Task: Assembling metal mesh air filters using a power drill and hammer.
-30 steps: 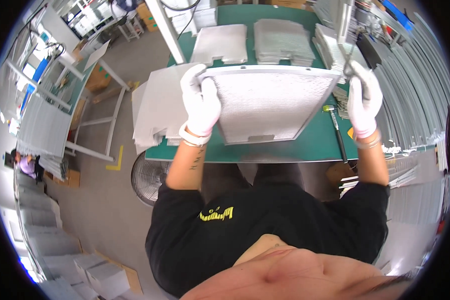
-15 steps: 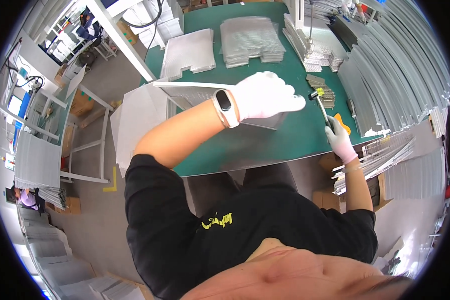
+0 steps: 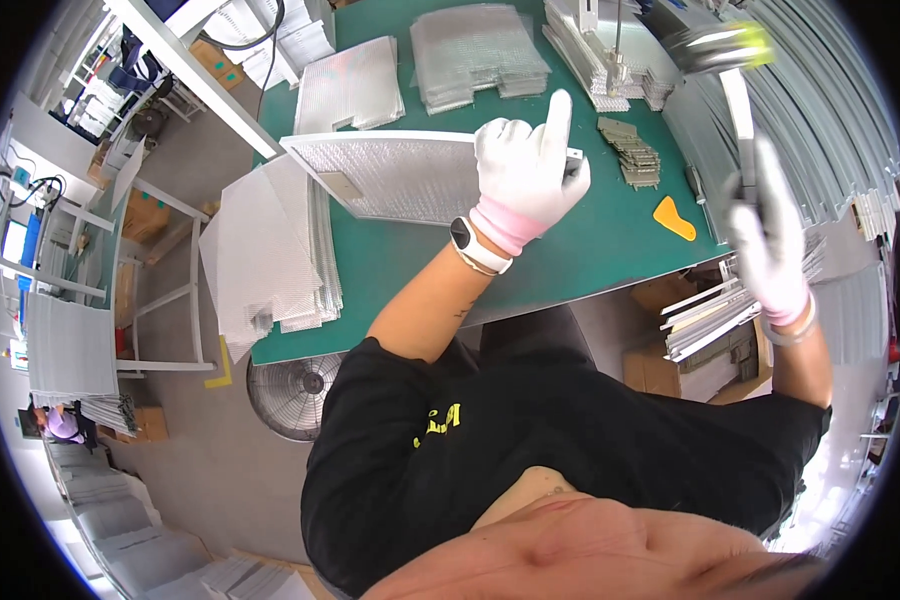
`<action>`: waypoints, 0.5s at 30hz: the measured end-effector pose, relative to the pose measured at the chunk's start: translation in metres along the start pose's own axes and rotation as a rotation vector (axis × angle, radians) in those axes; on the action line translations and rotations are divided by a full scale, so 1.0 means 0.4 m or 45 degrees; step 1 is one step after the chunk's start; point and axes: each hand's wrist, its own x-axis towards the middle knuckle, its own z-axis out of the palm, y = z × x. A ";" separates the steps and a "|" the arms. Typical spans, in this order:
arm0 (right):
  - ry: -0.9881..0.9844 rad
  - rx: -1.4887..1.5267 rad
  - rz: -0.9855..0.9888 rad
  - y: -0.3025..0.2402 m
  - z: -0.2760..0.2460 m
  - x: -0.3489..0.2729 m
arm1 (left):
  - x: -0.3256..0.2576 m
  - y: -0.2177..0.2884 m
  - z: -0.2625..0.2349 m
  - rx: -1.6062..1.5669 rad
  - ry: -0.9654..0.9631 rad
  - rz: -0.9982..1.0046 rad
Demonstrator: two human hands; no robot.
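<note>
A white-framed panel with a mesh-like face stands on edge on the green table. My left hand, in a white glove with a pink cuff, curls its lower fingers over the panel's right end. The index finger points up and away, and a bit of frame shows beside the thumb. Off to the right, my gloved right hand grips the handle of a small mallet. Its black-and-yellow head is raised and smeared by motion. A small plate is set in the panel's left end.
Mesh sheets lie in stacks at the table's left and back. Small metal strips, an orange-yellow scraper and a dark-handled tool lie on the right. Tall grey profiles line the right side. A floor fan stands below.
My right hand has lifted the mallet up and to the right, off the table area. My left hand has shifted left, its index finger now stretched out. More of the panel's face shows.
</note>
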 end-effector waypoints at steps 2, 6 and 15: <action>-0.466 -0.393 -0.015 0.007 0.037 0.012 | -0.005 0.001 0.007 0.013 0.061 -0.008; -0.400 -0.429 0.088 0.019 0.035 0.020 | -0.006 -0.001 0.007 -0.032 -0.018 -0.059; -0.423 -0.330 0.449 0.090 0.159 -0.069 | -0.010 -0.013 0.010 -0.005 -0.031 -0.058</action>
